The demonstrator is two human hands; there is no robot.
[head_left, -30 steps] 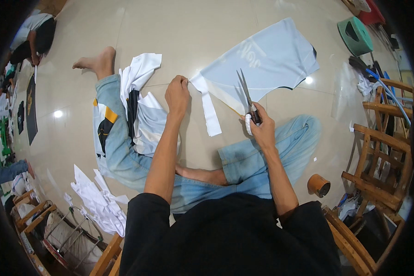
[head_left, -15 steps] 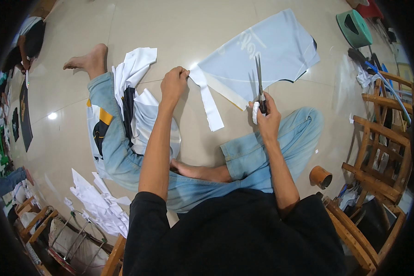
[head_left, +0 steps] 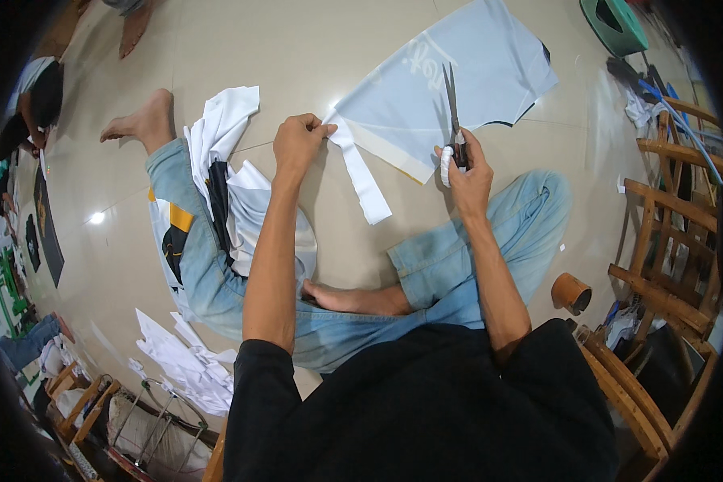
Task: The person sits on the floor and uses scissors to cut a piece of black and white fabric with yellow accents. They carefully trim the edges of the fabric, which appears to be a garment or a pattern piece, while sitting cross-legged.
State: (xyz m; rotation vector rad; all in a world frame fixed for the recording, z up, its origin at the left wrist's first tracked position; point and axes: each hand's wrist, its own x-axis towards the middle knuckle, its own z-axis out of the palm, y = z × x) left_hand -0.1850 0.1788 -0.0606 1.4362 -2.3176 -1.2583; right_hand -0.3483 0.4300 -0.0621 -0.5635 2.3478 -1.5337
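Observation:
My left hand (head_left: 301,145) pinches the top end of a narrow white fabric strip (head_left: 364,185), at the narrow end of a light blue fabric panel (head_left: 490,72) with pale lettering and a cream edge band. The rest of the strip lies downward on the tiles. My right hand (head_left: 467,173) grips scissors (head_left: 452,100) with a white-wrapped handle, blades pointing up over the panel. A heap of white, grey and black fabric (head_left: 261,209) lies along my outstretched left leg, beside pieces with yellow patches (head_left: 177,221).
Loose white cloth (head_left: 177,357) lies lower left. A person (head_left: 36,104) crouches at upper left, and another person's bare foot (head_left: 132,36) shows at the top. Wooden frames (head_left: 667,241), a small brown container (head_left: 566,293) and a green plastic object (head_left: 618,20) stand on the right.
My right hand and scissors have risen and turned more upright over the panel. The view has shifted, bringing another person's foot in at the top. My left hand keeps its pinch on the strip.

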